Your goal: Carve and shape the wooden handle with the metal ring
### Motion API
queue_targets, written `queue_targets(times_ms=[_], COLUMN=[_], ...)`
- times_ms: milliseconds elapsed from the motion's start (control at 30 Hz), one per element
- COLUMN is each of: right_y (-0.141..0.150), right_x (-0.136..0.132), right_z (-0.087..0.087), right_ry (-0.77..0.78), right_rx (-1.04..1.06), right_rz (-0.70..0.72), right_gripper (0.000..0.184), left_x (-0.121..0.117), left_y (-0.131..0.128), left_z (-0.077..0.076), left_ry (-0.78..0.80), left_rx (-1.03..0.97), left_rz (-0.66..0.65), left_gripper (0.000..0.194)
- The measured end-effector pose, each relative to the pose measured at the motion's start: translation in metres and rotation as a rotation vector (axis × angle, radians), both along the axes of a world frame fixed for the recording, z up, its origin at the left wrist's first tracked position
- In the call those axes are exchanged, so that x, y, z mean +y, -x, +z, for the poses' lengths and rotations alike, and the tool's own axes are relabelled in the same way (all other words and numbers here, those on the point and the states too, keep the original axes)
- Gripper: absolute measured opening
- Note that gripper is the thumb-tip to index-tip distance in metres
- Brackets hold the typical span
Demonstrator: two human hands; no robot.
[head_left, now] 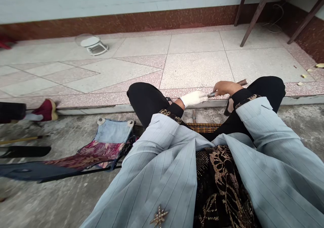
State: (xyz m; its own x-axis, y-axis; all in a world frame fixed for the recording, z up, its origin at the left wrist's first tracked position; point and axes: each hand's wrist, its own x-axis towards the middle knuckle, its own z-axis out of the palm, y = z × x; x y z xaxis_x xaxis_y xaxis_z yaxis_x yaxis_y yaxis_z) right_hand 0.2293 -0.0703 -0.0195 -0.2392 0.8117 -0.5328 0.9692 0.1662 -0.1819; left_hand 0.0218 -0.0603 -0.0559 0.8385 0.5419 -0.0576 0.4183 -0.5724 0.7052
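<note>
My left hand (193,98) wears a white glove and reaches out between my knees, its fingertips touching the grey end of a small tool (212,94). My bare right hand (226,87) is closed around that tool, whose brown handle (243,82) sticks out to the right past my knuckles. Both hands hover over the edge of the tiled floor (197,66). Black trousers and pale blue striped sleeves cover my legs and arms. A woven yellow-and-black mat (204,127) lies under my legs, partly hidden.
A folded cloth seat with denim and floral fabric (106,143) lies on the concrete to my left. A dark red shoe (47,109) and a yellow stick (20,140) are farther left. A white scale-like object (92,44) sits by the wall; wooden table legs (253,18) stand at the right.
</note>
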Motion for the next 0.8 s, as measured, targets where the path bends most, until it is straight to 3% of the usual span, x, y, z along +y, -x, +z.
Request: queue_targets(times_ms=[100, 167, 300, 400, 567, 800], right_y=[-0.007, -0.012, -0.018, -0.017, -0.014, -0.012], right_x=[-0.007, -0.012, -0.018, -0.012, 0.0, 0.007], right_z=[0.01, 0.023, 0.042, 0.039, 0.025, 0.014], right_ry=[0.389, 0.448, 0.076, -0.143, -0.256, -0.349], right_rx=[0.269, 0.523, 0.947, 1.109, 1.077, 0.716], right_rz=[0.082, 0.09, -0.157, -0.366, -0.591, -0.556], right_gripper=[0.019, 0.027, 0.033, 0.032, 0.025, 0.022], left_x=[0.001, 0.001, 0.001, 0.002, 0.004, 0.001], left_y=[0.005, 0.007, 0.006, 0.002, -0.001, 0.001], left_z=[0.011, 0.015, 0.011, 0.001, -0.009, -0.005], left_ry=[0.023, 0.062, 0.32, 0.469, 0.437, 0.289], left_rx=[-0.025, -0.065, -0.329, -0.359, -0.301, -0.176], left_rz=[0.008, 0.026, 0.114, 0.103, 0.028, 0.016], left_gripper=[0.032, 0.036, 0.044, 0.042, 0.041, 0.039])
